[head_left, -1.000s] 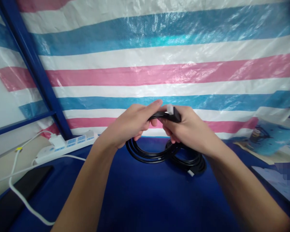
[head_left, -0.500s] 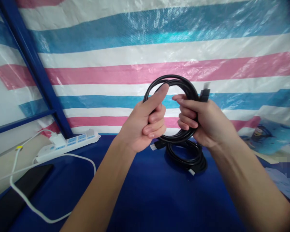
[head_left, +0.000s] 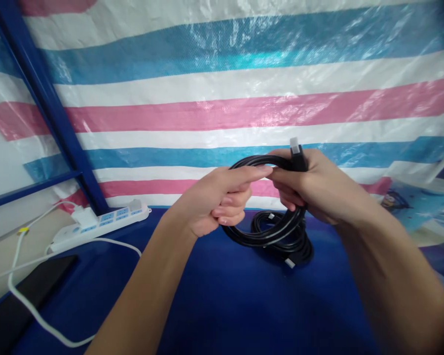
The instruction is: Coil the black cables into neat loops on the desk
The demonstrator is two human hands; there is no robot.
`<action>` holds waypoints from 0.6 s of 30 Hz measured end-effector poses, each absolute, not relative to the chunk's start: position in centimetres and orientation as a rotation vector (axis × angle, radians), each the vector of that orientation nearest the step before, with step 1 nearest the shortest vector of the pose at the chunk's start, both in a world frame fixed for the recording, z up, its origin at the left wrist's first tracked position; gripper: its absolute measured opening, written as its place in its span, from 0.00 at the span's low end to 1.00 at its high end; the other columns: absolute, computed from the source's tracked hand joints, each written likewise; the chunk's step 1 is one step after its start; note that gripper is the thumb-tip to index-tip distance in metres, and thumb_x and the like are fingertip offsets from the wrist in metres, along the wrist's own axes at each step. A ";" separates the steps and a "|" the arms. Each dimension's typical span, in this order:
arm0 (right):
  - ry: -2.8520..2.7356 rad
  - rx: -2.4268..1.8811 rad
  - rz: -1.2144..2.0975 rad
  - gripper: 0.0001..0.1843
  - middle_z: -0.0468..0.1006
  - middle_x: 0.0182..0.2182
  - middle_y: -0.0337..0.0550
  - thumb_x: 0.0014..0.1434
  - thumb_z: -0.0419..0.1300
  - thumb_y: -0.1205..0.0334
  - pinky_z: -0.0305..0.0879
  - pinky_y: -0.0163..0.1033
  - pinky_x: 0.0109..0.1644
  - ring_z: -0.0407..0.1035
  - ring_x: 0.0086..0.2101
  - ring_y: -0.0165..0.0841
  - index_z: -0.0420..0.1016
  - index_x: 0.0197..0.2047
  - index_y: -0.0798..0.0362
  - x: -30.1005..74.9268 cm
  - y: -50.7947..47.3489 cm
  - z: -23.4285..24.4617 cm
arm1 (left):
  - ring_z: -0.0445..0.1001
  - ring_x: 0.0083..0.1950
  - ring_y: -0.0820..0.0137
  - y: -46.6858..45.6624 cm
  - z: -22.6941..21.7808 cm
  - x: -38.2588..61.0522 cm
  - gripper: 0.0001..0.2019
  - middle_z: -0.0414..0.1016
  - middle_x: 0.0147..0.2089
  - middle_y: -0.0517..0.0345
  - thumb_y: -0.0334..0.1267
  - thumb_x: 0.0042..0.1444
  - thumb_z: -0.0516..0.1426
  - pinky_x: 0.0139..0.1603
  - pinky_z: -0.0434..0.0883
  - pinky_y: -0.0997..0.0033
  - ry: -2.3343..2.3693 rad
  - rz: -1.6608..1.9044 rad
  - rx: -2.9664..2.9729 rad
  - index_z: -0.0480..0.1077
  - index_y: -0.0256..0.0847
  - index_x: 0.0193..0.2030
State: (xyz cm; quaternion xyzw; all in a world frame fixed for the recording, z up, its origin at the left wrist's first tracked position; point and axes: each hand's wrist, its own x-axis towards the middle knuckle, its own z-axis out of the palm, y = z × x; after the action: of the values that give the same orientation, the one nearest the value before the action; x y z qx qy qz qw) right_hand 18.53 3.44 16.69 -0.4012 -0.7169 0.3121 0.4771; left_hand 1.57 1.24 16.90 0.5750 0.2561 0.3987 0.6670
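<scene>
Both hands hold a coiled black cable (head_left: pixel 261 236) above a blue table (head_left: pixel 222 305). My left hand (head_left: pixel 216 199) is closed on the coil's left side, thumb laid along its top. My right hand (head_left: pixel 314 185) grips the coil's right side and pins the cable's black plug (head_left: pixel 297 157), whose silver tip points up. A second black cable coil (head_left: pixel 298 249) lies on the table just behind and below the held one, one silver connector end showing at its front.
A white power strip (head_left: pixel 99 224) with a plugged-in adapter lies at the table's left back, its white cord (head_left: pixel 29 305) looping forward. A black flat object (head_left: pixel 18 305) sits at the left edge. A striped tarp wall (head_left: pixel 244 98) and blue post (head_left: pixel 48 103) stand behind.
The held coil, upright and raised half a second ago, has tipped flatter and come down toward the table. Both hands lowered with it; the plug still points up in my right hand.
</scene>
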 end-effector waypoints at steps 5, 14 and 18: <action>-1.571 -0.850 0.982 0.04 0.58 0.11 0.30 0.53 0.61 0.66 0.56 0.31 0.16 0.53 0.12 0.23 0.70 0.29 0.54 17.7 3.6 16.7 | 0.40 0.12 0.84 1.3 16.7 2.0 0.23 0.40 0.14 0.71 0.41 0.53 0.58 0.11 0.44 0.79 0.702 1.286 1.440 0.48 0.41 0.17; -1.719 -1.057 0.900 0.09 0.58 0.09 0.31 0.56 0.58 0.62 0.64 0.37 0.21 0.56 0.12 0.25 0.72 0.27 0.56 17.1 3.3 16.4 | 0.56 0.19 0.81 3.1 15.3 1.8 0.03 0.61 0.22 0.66 0.35 0.51 0.59 0.18 0.52 0.81 1.102 1.836 1.803 0.67 0.42 0.31; -1.859 -1.043 0.633 0.12 0.70 0.16 0.39 0.56 0.61 0.61 0.58 0.33 0.20 0.64 0.17 0.27 0.70 0.23 0.56 17.4 3.0 16.8 | 0.48 0.17 0.82 3.0 15.6 1.3 0.11 0.51 0.19 0.66 0.36 0.54 0.55 0.16 0.47 0.80 1.096 1.565 1.787 0.60 0.39 0.22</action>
State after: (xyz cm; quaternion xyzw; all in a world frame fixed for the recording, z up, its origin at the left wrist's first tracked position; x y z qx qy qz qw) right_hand 17.42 3.03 16.77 -0.4205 -0.7495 0.2553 0.4431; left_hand 1.29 2.97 15.63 0.6597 0.4045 0.5777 0.2597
